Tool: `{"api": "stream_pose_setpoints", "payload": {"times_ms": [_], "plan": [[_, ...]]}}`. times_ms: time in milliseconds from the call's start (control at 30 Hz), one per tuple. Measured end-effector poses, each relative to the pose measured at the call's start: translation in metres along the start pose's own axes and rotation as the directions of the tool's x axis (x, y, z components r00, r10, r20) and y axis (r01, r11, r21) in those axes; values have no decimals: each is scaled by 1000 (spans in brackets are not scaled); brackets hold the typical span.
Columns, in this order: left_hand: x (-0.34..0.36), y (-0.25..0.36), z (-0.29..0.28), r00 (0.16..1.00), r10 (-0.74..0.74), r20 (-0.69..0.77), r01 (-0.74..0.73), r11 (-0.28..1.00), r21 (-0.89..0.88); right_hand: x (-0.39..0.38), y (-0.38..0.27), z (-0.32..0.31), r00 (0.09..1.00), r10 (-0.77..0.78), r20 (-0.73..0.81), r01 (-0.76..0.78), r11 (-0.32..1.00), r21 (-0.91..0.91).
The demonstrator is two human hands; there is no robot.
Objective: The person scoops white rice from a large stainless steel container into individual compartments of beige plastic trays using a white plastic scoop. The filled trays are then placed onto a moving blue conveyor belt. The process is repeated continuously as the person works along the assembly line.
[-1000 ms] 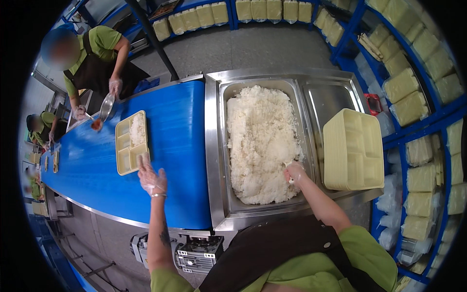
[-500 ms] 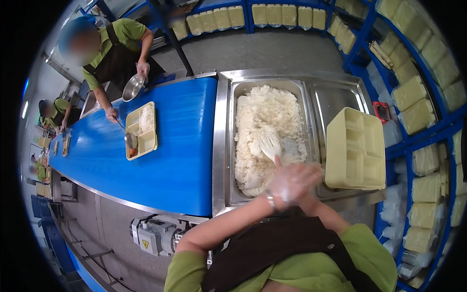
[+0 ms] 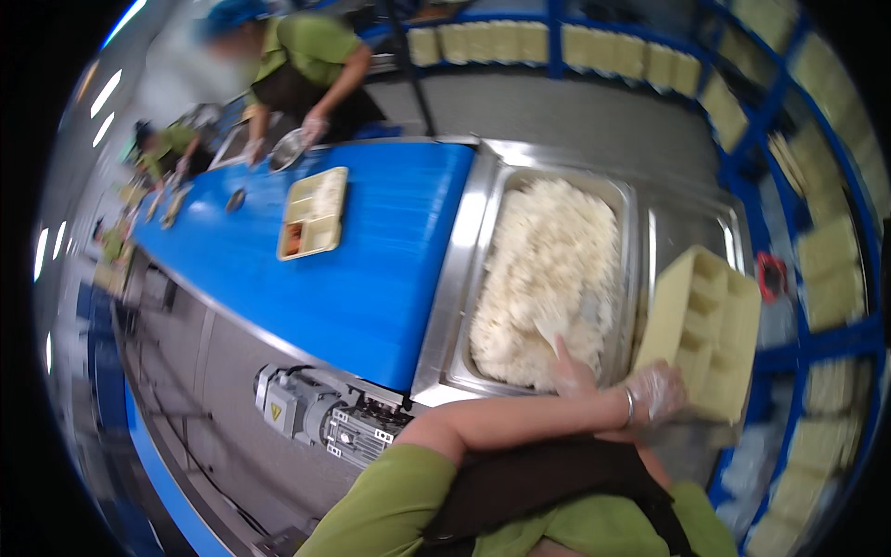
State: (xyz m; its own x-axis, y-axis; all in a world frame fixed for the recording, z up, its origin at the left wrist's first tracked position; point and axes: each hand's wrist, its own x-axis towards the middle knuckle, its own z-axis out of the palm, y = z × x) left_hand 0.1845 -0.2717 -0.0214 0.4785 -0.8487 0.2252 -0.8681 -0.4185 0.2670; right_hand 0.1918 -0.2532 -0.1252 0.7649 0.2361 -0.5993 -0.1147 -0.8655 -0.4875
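Note:
My left hand (image 3: 653, 392), in a clear glove with a band at the wrist, reaches across my body to a stack of pale yellow compartment trays (image 3: 710, 311). Its bent, blurred fingers touch the stack's near corner; I cannot tell whether they grip it. Beneath that forearm, my right hand (image 3: 571, 369) is closed on a white paddle (image 3: 549, 323) dipped into cooked rice (image 3: 548, 232) in a steel pan (image 3: 627, 223). A divided tray (image 3: 317, 237) with rice and reddish food (image 3: 295, 239) lies on the blue belt (image 3: 380, 288).
A co-worker (image 3: 302, 65) holds a steel bowl (image 3: 288, 148) across the belt; others work farther left. Blue shelves (image 3: 742, 148) of wrapped trays line the back and right. A motor (image 3: 306, 408) sits below the belt's near edge; an empty steel well (image 3: 691, 232) adjoins the rice pan.
My left hand has crossed from the belt tray to the tray stack. Reddish food now sits in the belt tray, and the co-worker's ladle has left it. The view has shifted.

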Motion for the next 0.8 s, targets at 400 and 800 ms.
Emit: {"api": "stream_pose_setpoints", "payload": {"times_ms": [400, 800], "plan": [[4, 10, -61, 970, -224, 99, 222, 975, 30, 59, -14, 3, 967, -184, -177, 151, 971, -185], [-99, -66, -130, 692, -722, -20, -390, -350, -852, -65, 27, -41, 998, -66, 6, 28, 498, 867]]}}
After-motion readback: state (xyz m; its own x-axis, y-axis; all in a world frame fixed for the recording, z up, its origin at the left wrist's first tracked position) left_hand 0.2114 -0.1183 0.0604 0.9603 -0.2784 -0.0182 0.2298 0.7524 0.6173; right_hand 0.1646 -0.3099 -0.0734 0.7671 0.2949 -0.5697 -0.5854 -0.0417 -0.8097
